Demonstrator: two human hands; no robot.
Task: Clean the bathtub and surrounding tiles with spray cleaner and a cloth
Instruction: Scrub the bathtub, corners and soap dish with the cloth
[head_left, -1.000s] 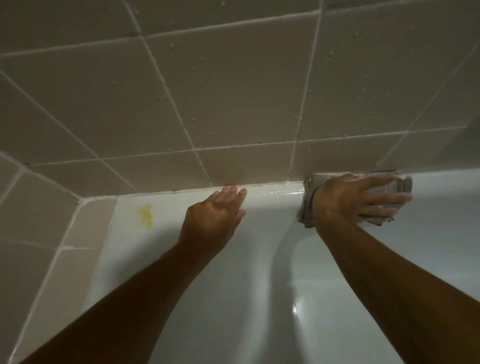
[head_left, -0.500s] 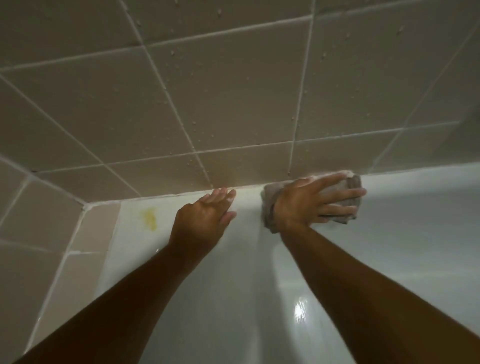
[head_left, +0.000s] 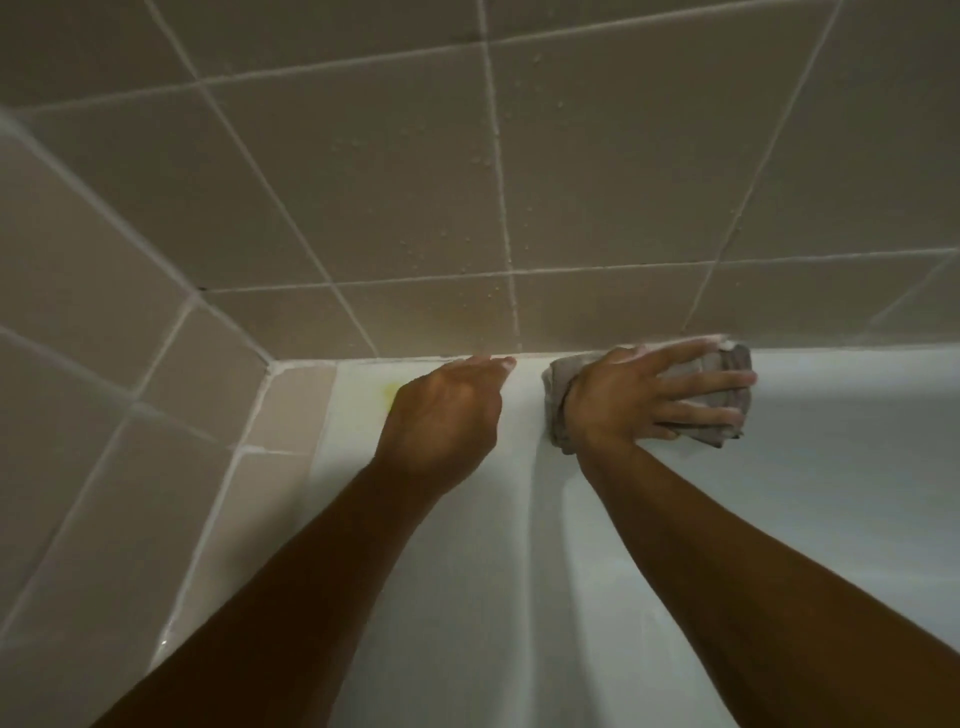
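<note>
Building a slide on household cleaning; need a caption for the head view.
Right hand presses a grey cloth on the bathtub rim below droplet-speckled tiles; left hand rests alongside.

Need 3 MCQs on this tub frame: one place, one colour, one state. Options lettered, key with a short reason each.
1. Where is the cloth?
A. on the tub's far ledge where it meets the tiles
B. draped over a tap
C. on the floor

2. What colour is the stain on the tub ledge near the corner?
A. red
B. yellow
C. black

3. How does the right hand meet the cloth?
A. fingers spread flat on top, pressing it down
B. dangling it by one corner
C. not touching it

Answers:
1 A: the cloth lies on the white ledge just under the tiled wall.
2 B: the smear beside the left hand is pale yellow.
3 A: the fingers lie straight across the folded cloth.
</note>
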